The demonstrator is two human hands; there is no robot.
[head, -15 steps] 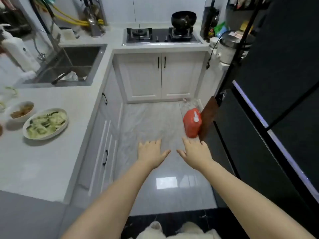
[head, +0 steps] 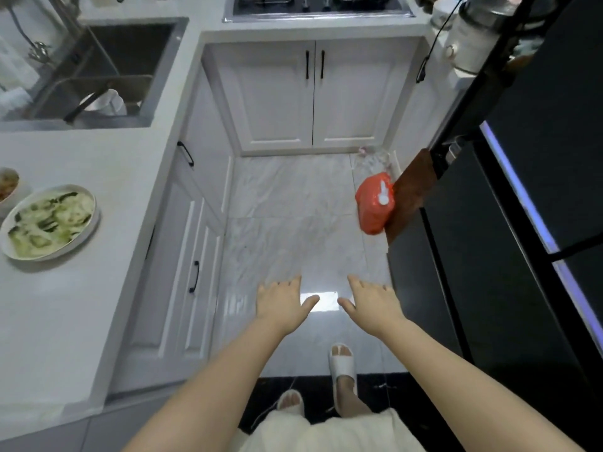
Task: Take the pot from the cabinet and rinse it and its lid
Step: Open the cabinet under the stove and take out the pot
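Fingers spread and flat, palms down — the left hand [head: 283, 301] and right hand [head: 373, 301] hang side by side over the pale floor [head: 293, 203], holding nothing. Ahead stands the white cabinet [head: 313, 96], both doors closed; no pot shows. A red bag [head: 373, 203] sits near the dark fridge [head: 522, 223] — the sink [head: 107, 73] lies far left.

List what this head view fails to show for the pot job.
- The pot and its lid: not in sight; every cabinet door is shut, including the double doors under the stove.
- Stove: cut off by the top edge.
- Sink: the faucet spout is cropped, and the contents are blurred.
- Left hand and right hand: open, empty, palms hidden.
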